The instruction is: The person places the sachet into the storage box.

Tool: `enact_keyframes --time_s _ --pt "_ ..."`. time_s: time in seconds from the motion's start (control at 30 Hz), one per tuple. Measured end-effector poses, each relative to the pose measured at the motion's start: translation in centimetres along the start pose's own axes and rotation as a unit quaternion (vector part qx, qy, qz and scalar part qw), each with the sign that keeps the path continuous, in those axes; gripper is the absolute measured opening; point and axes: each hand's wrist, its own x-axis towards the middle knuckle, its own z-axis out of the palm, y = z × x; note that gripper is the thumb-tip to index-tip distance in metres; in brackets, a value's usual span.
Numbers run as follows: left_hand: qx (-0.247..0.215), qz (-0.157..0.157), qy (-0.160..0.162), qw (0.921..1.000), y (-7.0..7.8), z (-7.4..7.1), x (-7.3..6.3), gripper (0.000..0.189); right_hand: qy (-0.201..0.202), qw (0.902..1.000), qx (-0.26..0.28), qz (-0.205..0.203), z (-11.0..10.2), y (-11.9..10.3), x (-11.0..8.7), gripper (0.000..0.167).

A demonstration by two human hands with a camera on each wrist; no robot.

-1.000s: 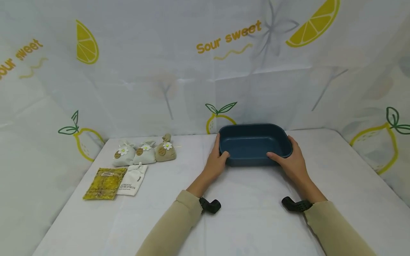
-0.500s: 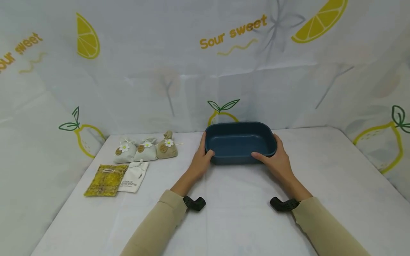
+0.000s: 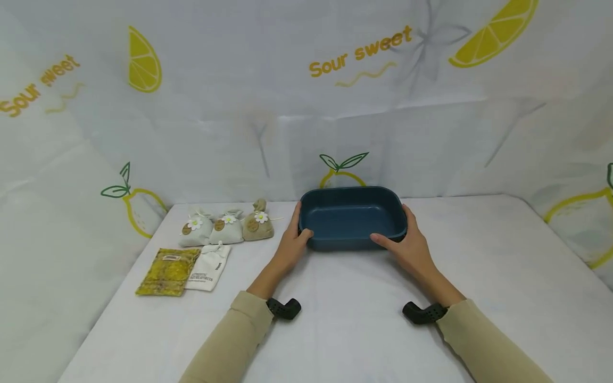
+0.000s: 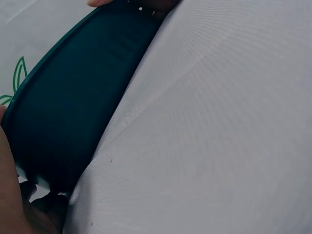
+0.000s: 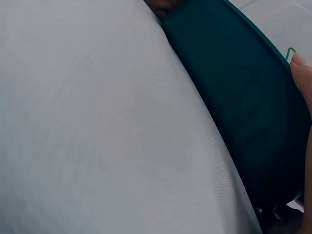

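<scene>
Between both hands is a dark blue rectangular dish (image 3: 351, 217) with rounded corners and nothing in it. My left hand (image 3: 289, 246) grips its left end, thumb at the near rim. The right hand (image 3: 413, 249) holds the opposite end the same way, its thumb (image 5: 301, 78) lying on the rim in the right wrist view. The dish's long near wall (image 4: 73, 92) fills the upper left of the left wrist view, its lower edge close over the white cloth. Fingers under the ends are partly hidden in shadow.
On the left of the white-covered table (image 3: 345, 324) lie two pale drawstring sachets (image 3: 197, 231) and a tan one (image 3: 258, 227), each with a daisy. Nearer are a yellow patterned packet (image 3: 167, 272) and a white printed pouch (image 3: 208, 268). A lemon-print cloth (image 3: 230, 143) hangs behind.
Both hands have carried the dish leftward along the back of the table, toward the sachets; most of the shift came in the first half second. The view has also swung slightly. The grip stays the same.
</scene>
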Motion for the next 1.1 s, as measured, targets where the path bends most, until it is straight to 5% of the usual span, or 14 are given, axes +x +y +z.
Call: enact_keyframes --time_s 0.17,0.27,0.47,0.67,0.83,1.1 --pt "0.038 0.010 -0.004 0.9992 0.3 -0.3 -0.1 0.080 0.002 1.0000 -0.001 0.002 -0.1 0.1 -0.1 0.113" --pt "0.088 0.045 -0.002 0.9952 0.7 -1.4 -0.1 0.076 0.008 1.0000 0.001 0.003 -0.1 0.2 -0.1 0.114" --pt "0.139 0.147 0.037 0.9785 0.3 -5.0 0.6 0.074 0.007 1.0000 0.003 0.004 0.0 0.4 0.0 0.114" --pt "0.202 0.187 0.086 0.9575 -1.0 -7.5 1.1 0.090 0.005 1.0000 0.005 0.007 0.2 0.5 0.1 0.115" --pt "0.231 0.175 0.093 0.9526 -2.2 -8.5 1.6 0.100 0.005 1.0000 0.006 0.005 0.3 0.4 0.2 0.115" --pt "0.244 0.079 0.083 0.9630 -3.4 -9.1 1.7 0.109 0.006 0.9999 0.007 0.004 0.3 0.4 0.3 0.115"
